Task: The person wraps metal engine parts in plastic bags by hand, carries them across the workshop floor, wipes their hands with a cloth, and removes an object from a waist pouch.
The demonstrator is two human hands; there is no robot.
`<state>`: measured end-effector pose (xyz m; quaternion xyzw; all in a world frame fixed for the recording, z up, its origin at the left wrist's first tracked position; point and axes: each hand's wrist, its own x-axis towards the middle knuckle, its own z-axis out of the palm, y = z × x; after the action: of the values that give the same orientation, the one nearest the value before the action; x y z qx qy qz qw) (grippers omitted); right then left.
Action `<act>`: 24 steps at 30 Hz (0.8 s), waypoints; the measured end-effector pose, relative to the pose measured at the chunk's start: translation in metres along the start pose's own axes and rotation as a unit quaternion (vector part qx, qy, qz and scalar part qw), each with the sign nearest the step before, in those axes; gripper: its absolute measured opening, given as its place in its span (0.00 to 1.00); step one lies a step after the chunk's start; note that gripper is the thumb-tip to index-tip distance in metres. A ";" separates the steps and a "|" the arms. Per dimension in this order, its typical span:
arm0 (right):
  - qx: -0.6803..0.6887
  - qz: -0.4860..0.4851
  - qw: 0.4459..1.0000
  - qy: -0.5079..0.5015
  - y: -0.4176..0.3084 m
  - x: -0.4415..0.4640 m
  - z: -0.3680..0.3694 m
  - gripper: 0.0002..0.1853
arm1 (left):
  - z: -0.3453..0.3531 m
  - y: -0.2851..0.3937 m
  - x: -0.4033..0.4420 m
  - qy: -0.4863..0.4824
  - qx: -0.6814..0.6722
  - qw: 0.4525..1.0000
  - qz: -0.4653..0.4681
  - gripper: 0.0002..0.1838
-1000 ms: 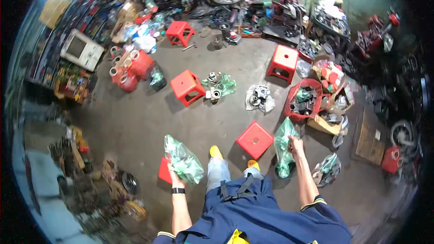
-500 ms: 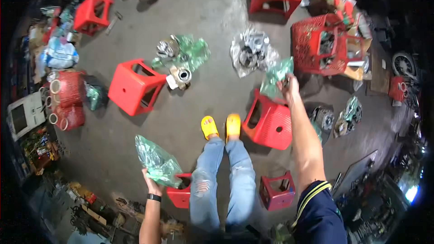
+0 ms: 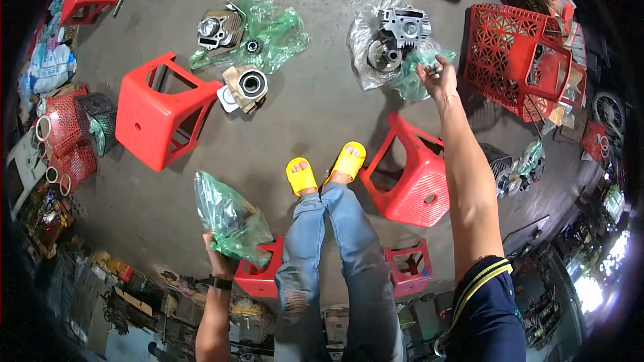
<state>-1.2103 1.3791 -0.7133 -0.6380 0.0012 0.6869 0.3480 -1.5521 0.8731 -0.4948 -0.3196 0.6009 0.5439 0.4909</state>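
Note:
My left hand (image 3: 216, 255) is closed around the lower part of a green plastic bag (image 3: 231, 218), held low on the left above a small red stool. My right hand (image 3: 441, 82) is closed on a crumpled green plastic bag (image 3: 410, 82); something small and metallic shows at the fingertips, too small to name. That bag overlaps the edge of a clear plastic sheet (image 3: 362, 70) on the floor. On the sheet lie a finned grey engine part (image 3: 408, 25) and a round metal part (image 3: 384, 57).
To the left, a finned cylinder head (image 3: 218, 30) and a small gear (image 3: 253, 46) lie by green plastic (image 3: 285, 37); a casting (image 3: 249, 86) is nearby. Red stools (image 3: 151, 114) (image 3: 422, 188) flank my yellow sandals (image 3: 302, 175). A red basket (image 3: 503, 53) stands right.
My view has shifted forward, with the engine parts larger. The right hand and its bag are now nearer the clear sheet's parts. The left hand still holds its bag; my feet have turned.

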 end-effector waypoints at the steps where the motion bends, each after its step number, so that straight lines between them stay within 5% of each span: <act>1: -0.012 0.024 0.999 -0.040 -0.002 -0.005 0.010 0.18 | 0.004 -0.002 0.000 -0.012 0.001 1.000 -0.007 0.26; 6: -0.215 -0.005 0.972 -0.098 -0.025 -0.025 0.028 0.26 | 0.064 -0.009 -0.015 -0.037 0.055 0.998 -0.003 0.27; 7: -0.426 -0.088 0.891 -0.128 -0.028 -0.033 0.030 0.25 | 0.077 -0.011 -0.016 -0.038 0.027 0.999 -0.010 0.28; 8: -0.457 -0.113 0.882 0.026 -0.022 -0.043 0.031 0.19 | 0.090 -0.013 -0.021 -0.018 0.045 0.999 -0.011 0.28; 10: -0.556 -0.209 0.803 0.042 -0.007 -0.059 0.013 0.14 | 0.119 -0.012 -0.027 -0.057 0.073 0.995 -0.027 0.29; 12: -0.443 -0.136 0.886 -0.019 0.016 -0.118 0.020 0.11 | 0.128 -0.016 -0.026 -0.090 0.014 0.992 -0.088 0.28; 14: -0.400 -0.071 0.902 -0.148 0.047 -0.182 0.016 0.09 | 0.164 -0.012 -0.038 -0.072 -0.012 0.994 -0.084 0.26; 17: -0.498 -0.155 0.832 -0.191 0.087 -0.284 0.027 0.10 | 0.182 -0.016 -0.033 -0.120 -0.025 0.990 -0.064 0.25; 18: -0.517 -0.205 0.814 -0.166 0.094 -0.321 0.039 0.12 | 0.188 -0.016 -0.033 -0.135 -0.035 0.989 -0.056 0.25; 22: -0.456 -0.049 0.874 -0.157 0.122 -0.391 0.065 0.37 | 0.208 -0.003 -0.048 -0.193 -0.028 0.981 -0.014 0.25; 24: -0.443 0.023 0.874 -0.198 0.128 -0.398 0.079 0.40 | 0.191 -0.015 -0.041 -0.160 -0.021 0.987 -0.022 0.24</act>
<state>-1.3638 1.1274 -0.4060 -0.5759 -0.3570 0.7354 0.0062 -1.4794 1.0482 -0.4474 -0.2515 0.4958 0.5897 0.5858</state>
